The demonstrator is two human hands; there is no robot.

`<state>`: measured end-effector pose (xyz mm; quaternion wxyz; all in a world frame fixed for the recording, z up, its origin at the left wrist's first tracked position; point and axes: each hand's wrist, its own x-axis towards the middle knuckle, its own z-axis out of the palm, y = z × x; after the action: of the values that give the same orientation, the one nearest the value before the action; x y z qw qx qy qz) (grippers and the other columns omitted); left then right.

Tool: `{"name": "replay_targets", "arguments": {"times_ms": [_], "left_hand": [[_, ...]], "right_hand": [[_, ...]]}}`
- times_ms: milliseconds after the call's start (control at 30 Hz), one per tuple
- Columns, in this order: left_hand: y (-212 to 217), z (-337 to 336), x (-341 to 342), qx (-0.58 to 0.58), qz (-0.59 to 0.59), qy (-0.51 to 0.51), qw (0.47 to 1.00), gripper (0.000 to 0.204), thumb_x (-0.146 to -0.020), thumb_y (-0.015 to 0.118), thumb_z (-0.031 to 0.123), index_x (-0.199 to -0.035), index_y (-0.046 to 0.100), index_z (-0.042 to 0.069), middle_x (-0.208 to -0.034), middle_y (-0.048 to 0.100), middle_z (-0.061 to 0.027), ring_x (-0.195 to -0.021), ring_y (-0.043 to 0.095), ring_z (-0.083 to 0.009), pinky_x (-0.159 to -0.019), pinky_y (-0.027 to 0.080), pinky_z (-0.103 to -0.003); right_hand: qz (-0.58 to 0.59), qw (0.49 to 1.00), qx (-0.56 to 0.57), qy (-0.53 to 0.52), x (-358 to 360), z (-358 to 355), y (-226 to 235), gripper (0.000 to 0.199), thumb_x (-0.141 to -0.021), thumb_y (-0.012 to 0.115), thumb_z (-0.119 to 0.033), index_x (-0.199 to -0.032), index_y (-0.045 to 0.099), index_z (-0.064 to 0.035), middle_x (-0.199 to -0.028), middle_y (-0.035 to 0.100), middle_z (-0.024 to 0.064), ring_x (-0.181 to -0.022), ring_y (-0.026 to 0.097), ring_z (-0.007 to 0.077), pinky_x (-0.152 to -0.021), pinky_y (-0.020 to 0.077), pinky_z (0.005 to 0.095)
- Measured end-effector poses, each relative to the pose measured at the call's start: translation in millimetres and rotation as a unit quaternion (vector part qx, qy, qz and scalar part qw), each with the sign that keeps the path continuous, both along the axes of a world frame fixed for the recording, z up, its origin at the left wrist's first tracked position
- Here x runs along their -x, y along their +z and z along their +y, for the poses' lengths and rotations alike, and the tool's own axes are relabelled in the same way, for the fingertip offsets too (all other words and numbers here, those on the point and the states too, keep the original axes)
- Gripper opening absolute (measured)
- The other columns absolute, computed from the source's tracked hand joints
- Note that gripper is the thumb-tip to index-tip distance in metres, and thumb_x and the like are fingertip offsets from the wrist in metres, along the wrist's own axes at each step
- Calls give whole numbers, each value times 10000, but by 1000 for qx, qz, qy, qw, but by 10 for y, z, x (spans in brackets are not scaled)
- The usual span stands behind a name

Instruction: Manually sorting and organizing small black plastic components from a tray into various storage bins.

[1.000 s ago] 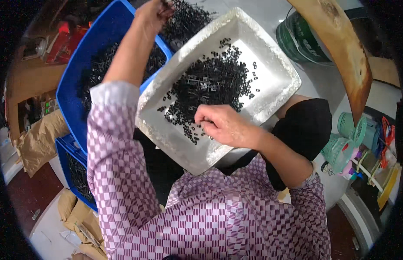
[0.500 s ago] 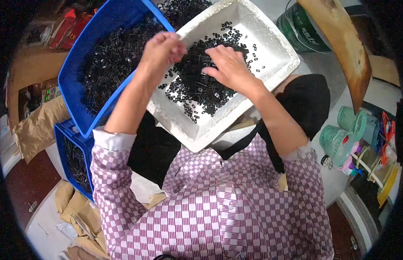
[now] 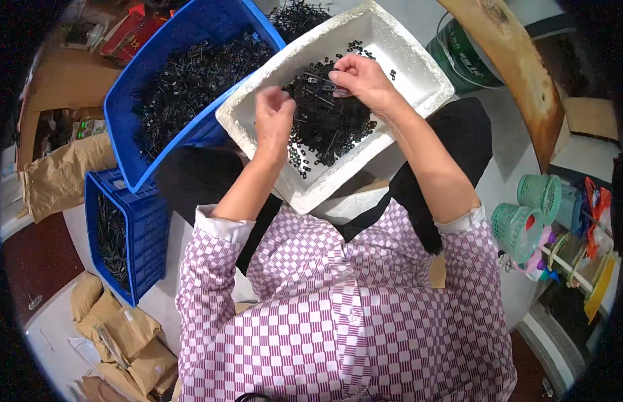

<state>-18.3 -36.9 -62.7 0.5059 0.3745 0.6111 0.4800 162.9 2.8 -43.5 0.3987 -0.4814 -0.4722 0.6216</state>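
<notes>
Both hands are now working together over the white foam tray [image 3: 418, 74], which is resting on the person's lap. The right hand [image 3: 361, 77] is pinching a small clear piece with thin wire legs above the heap of small black parts [image 3: 325, 124]. The left hand [image 3: 274, 120], curled with fingertips pressed together, has come back from the blue crate [image 3: 134, 110], where it was reaching a second ago. The right hand has risen off the heap, so the sorting looks to be moving on to another piece.

white foam tray [image 3: 418, 74], black small parts [image 3: 331, 120], blue crates [image 3: 184, 40] (two), purple-checked shirt [image 3: 338, 321]
</notes>
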Motion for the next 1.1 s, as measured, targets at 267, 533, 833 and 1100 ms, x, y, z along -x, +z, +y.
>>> {"name": "replay_targets", "arguments": {"times_ms": [267,533,833,1100], "left_hand": [[347,300,318,-116,2,-260,959,376,-795,525,51,-1167,474,28,-1092,550,-94,-1064,496,-166,-934,381,-290],[598,279,82,127,-240,-451,850,331,-865,550,238,-1136,502,54,-988,599,-56,-907,582,-144,-815,477,-312],[523,245,-66,166,-247,-337,893,295,-876,512,358,-1008,517,94,-761,591,-8,-695,600,-134,-604,504,-277],[567,395,38,87,-277,-137,947,318,-873,501,383,-1040,477,113,-748,576,-10,-613,596,-154,-530,488,-266]], "right_hand": [[112,989,46,81,-169,-15,502,108,-820,609,-108,-881,530,-66,-751,529,-30,-655,531,66,-640,505,249],[226,972,64,30,-188,51,277,125,-814,621,-113,-897,537,-73,-815,554,-6,-725,553,87,-637,490,226],[152,983,54,-94,-83,-12,260,291,-880,523,-339,-969,514,-62,-815,558,18,-731,558,109,-615,475,255],[111,991,79,3,-48,-163,337,651,-835,298,-650,-1054,452,-57,-797,528,30,-652,523,109,-559,447,234]]}}
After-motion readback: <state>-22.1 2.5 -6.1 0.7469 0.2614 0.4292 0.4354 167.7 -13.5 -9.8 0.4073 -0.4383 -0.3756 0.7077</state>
